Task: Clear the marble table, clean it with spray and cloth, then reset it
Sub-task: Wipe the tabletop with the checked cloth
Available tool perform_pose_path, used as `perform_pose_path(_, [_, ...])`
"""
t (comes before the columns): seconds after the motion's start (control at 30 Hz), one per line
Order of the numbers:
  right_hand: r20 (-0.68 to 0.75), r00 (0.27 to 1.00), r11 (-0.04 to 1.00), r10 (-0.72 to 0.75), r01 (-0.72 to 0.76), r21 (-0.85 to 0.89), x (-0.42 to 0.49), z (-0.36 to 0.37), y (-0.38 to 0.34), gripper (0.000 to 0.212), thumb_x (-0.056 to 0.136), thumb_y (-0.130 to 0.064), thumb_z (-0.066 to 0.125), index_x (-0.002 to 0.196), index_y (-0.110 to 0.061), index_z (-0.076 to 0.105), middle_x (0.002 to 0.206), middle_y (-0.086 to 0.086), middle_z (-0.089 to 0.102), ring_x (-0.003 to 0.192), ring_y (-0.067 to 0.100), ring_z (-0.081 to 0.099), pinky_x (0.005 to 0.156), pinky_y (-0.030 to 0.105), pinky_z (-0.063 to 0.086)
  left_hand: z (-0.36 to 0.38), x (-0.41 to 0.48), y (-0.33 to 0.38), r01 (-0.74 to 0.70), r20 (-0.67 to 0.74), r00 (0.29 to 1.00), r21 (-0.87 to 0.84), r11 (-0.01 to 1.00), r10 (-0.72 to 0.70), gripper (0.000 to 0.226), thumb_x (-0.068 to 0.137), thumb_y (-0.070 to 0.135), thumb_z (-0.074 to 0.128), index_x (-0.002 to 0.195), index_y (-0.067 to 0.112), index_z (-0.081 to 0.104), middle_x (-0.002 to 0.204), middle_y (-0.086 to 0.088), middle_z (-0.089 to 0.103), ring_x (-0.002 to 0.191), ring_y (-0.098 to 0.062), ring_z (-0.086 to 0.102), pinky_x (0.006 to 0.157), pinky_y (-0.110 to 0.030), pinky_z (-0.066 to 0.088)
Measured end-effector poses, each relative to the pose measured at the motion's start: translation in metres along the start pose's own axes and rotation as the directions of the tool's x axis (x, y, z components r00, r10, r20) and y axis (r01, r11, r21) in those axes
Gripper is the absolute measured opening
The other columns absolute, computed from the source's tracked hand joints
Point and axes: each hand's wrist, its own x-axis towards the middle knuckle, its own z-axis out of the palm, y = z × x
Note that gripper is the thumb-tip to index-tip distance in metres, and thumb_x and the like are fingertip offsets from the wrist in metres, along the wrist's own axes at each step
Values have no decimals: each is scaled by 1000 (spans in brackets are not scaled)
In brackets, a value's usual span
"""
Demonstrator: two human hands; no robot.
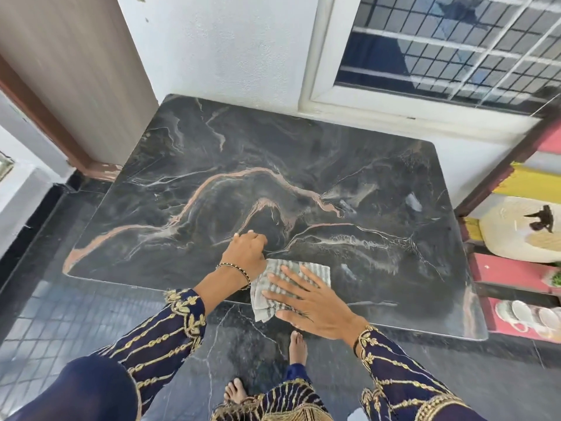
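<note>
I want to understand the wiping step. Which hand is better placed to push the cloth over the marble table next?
The right hand. It lies flat with spread fingers on the striped cloth at the near edge of the marble table. The left hand rests on bare marble beside the cloth.

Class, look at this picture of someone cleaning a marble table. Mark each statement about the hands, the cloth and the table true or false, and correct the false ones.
1. The right hand lies flat on the striped cloth. True.
2. The cloth lies in the middle of the marble table. False: it lies at the near edge and hangs over it.
3. The left hand holds a spray bottle. False: it holds nothing and rests on the tabletop beside the cloth.
4. A beaded bracelet circles the left wrist. True.
5. The person wears shoes. False: the feet are bare.
</note>
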Motion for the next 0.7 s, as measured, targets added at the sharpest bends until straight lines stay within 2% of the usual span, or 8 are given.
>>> perform_pose_path(0.2, [6,995,995,101,-101,26,26,-12,56,53,105,-59,18,157,-48,11,168,-16,8,156,13,-2,123,48,7,5,29,13,3,13,1000,-44,999,-2,39,86,8,46,124,10,55,123,-9,61,115,-31,55,98,-41,43])
perform_pose_path(0.33, [22,991,991,131,-132,31,56,-22,107,53,103,-64,10,154,-52,5,167,-19,1,155,10,-9,124,46,2,-1,68,25,38,15,999,-139,990,-37,46,88,7,43,134,11,46,131,-8,55,118,-31,55,95,-40,46])
perform_pose_path(0.43, [26,982,980,184,-186,72,80,-33,145,54,98,-70,6,151,-58,4,166,-23,-6,153,6,-17,125,44,-5,-9,104,36,36,2,999,-123,992,-36,52,89,8,44,140,9,37,137,-9,51,124,-28,49,100,-35,41])
perform_pose_path(0.5, [54,979,972,197,-203,117,99,-44,174,55,95,-72,2,148,-61,1,165,-24,-11,152,4,-21,125,44,-9,-15,130,42,26,-12,1000,-151,988,-29,63,85,15,49,145,8,29,139,-10,48,128,-27,45,105,-33,38])
perform_pose_path(0.57, [70,972,962,224,-232,147,120,-55,205,55,96,-71,7,149,-60,1,165,-24,-13,151,4,-22,124,44,-12,-22,161,46,21,8,1000,-134,991,-20,79,80,29,63,145,7,23,145,-11,39,136,-29,36,110,-33,33])
perform_pose_path(0.63, [79,965,951,250,-260,169,141,-65,236,55,100,-67,16,153,-57,3,165,-24,-13,151,4,-22,124,43,-13,-27,193,46,43,70,997,4,999,-43,112,71,46,76,148,1,9,155,-16,18,146,-32,15,119,-35,20])
perform_pose_path(0.7, [82,960,946,267,-277,169,161,-72,267,56,102,-65,20,155,-54,4,165,-23,-12,152,5,-20,124,42,-14,-32,226,50,136,141,978,130,982,-154,135,62,55,81,149,-4,-4,158,-21,-2,148,-36,-4,122,-42,10])
